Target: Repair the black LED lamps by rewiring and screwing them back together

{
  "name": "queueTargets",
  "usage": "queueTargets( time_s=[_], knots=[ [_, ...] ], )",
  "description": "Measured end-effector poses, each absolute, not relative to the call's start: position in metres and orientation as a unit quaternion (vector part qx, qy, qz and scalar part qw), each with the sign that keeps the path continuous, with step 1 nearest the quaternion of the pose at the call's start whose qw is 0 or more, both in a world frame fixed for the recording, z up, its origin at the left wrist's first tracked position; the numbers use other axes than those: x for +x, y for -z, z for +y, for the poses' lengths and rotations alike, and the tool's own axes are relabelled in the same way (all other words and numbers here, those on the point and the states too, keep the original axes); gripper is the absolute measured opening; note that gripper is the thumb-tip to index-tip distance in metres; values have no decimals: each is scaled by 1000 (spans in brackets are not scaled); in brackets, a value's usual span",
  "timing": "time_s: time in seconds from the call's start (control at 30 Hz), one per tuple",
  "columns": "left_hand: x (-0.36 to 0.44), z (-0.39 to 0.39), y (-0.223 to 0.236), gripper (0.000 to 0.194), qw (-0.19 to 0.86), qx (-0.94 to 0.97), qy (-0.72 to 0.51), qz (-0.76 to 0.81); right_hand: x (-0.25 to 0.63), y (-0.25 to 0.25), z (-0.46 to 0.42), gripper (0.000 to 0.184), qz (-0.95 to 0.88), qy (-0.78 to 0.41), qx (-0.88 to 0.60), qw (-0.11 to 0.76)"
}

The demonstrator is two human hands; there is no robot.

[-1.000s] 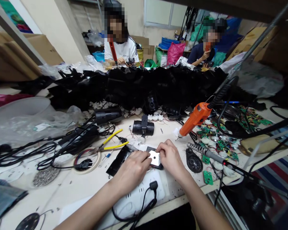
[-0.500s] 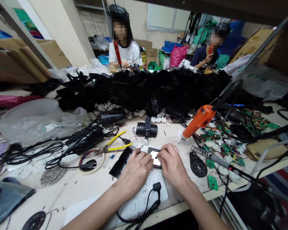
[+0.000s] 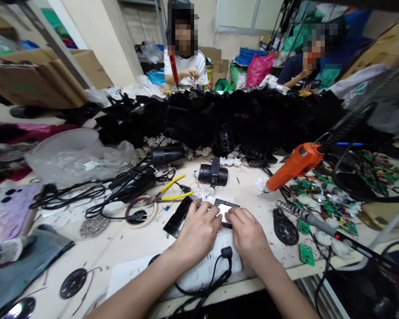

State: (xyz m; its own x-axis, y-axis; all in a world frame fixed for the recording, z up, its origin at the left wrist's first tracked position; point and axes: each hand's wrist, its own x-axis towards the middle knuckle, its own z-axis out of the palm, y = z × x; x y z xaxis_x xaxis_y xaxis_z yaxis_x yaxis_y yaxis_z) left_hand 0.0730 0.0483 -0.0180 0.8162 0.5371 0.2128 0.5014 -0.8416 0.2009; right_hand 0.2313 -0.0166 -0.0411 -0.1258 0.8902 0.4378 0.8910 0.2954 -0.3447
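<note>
Between my hands on the bench lies a small flat black housing (image 3: 235, 205) with a square white plate (image 3: 223, 212) set on it. My left hand (image 3: 199, 228) grips its left side, fingers bent and fingertips at the plate's edge. On the other side my right hand (image 3: 248, 232) has its fingers closed over the right edge of the plate and housing. My hands cover much of the part. A glossy black panel (image 3: 177, 219) lies partly under my left hand. Just in front of my wrists is a white power strip (image 3: 202, 270) with a black plug (image 3: 226, 252) in it.
An orange electric screwdriver (image 3: 292, 166) hangs at right, near a soldering iron (image 3: 326, 228) and green circuit boards (image 3: 307, 254). Yellow-handled pliers (image 3: 173, 185) rest on a tape roll (image 3: 153, 217). Beyond stand a black cylindrical device (image 3: 204, 174) and heaped black parts (image 3: 193, 110). Two people sit opposite.
The camera view has swung left, so the bench appears shifted right. My right fingers have gone from a raised pinch to lying lower over the plate's edge. A person opposite has raised a hand.
</note>
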Motion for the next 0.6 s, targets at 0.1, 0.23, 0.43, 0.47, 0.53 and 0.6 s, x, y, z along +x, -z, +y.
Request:
queueTargets(
  time_s=[0.1, 0.23, 0.43, 0.47, 0.53, 0.6],
  knots=[
    [73, 44, 16, 16, 90, 948, -131, 276, 232, 45, -20, 32, -756, 7, -584, 296],
    [59, 45, 9, 17, 135, 927, -196, 290, 235, 49, -19, 32, -758, 7, -579, 301],
    [44, 94, -14, 23, 152, 896, -157, 387, 235, 45, -17, 31, -756, 8, -589, 285],
    [49, 106, -16, 27, 164, 907, -135, 365, 235, 44, -17, 30, -755, 7, -592, 282],
    [64, 125, -18, 36, 193, 927, -96, 308, 235, 42, -17, 29, -751, 6, -599, 278],
    [81, 138, -16, 37, 211, 938, -65, 268, 235, 41, -17, 29, -746, 4, -606, 275]
  ],
)
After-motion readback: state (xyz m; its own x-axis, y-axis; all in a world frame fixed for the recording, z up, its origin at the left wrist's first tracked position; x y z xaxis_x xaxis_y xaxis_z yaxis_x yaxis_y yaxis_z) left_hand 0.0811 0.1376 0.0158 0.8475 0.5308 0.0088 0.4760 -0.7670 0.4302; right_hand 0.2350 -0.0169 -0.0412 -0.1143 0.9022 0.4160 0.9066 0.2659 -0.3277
